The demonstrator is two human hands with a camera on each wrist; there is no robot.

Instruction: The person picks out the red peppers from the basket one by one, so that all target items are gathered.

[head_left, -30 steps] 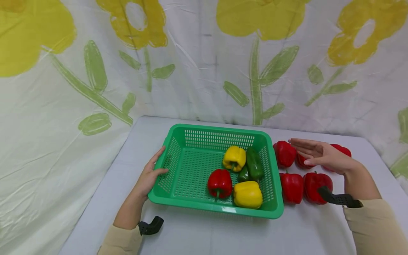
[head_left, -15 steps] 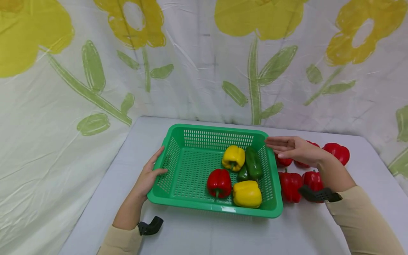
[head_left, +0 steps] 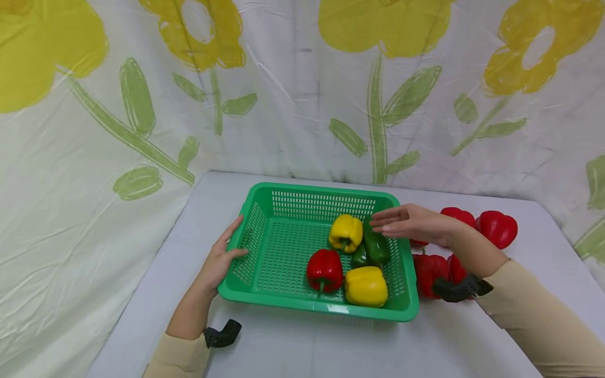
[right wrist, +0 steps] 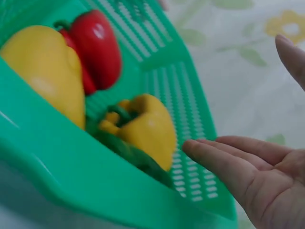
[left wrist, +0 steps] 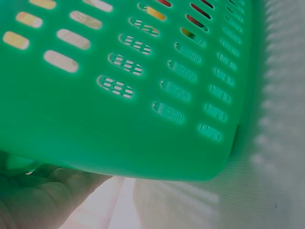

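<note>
A green plastic basket [head_left: 293, 300] stands on the table, its left end in my left hand [head_left: 219, 262]. The thumb of that hand comes over the rim while the fingers lie along the outside. Inside are a red bell pepper [head_left: 324, 270], a yellow bell pepper [head_left: 366, 286] at the front, another yellow bell pepper [head_left: 346, 232] farther back, a long green pepper [head_left: 376, 249] and a smaller green pepper [head_left: 360, 257]. My right hand [head_left: 416, 226] reaches over the basket's right rim, fingers extended and holding nothing. Its fingertips overlap the long green pepper in the head view.
Several red bell peppers [head_left: 496, 229] lie on the white table [head_left: 264, 341] just right of the basket, some partly hidden under my right arm. Behind the table hangs a flower-printed cloth [head_left: 293, 131].
My right hand has moved left, from above the red bell peppers on the table to over the basket's right end. The left hand and the basket have stayed in place.
</note>
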